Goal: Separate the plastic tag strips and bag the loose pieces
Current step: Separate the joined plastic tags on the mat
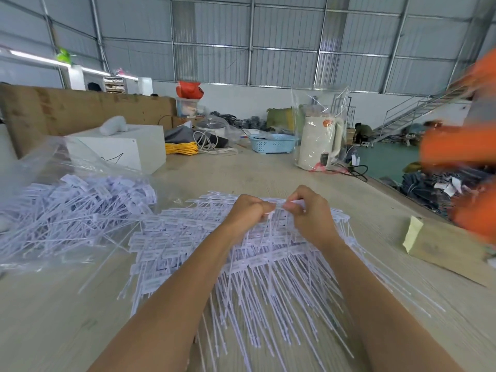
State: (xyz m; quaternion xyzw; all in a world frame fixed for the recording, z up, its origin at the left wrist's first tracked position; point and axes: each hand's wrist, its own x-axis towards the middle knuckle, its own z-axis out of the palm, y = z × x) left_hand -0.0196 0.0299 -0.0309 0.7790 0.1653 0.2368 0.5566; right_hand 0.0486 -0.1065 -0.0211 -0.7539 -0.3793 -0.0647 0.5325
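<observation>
A thick heap of joined white plastic tag strips point(268, 267) lies spread on the wooden table point(53, 318) in front of me, their thin tails pointing toward me. Above the heap's far edge my left hand point(248, 210) grips one end of a tag strip point(279, 206) in curled fingers. My right hand point(306, 208) pinches the other end of that same strip; the two hands almost touch. To the left, a clear plastic bag point(61, 167) lies open on the table with many loose separated tags point(80, 208) in and over it.
A white box point(126, 149) stands behind the bag. Further back are yellow cord point(181, 148), a blue basket point(272, 143) and a bagged white kettle point(319, 140). A tan block point(442, 248) lies at the right. A person in orange point(467, 146) stands blurred at the right edge.
</observation>
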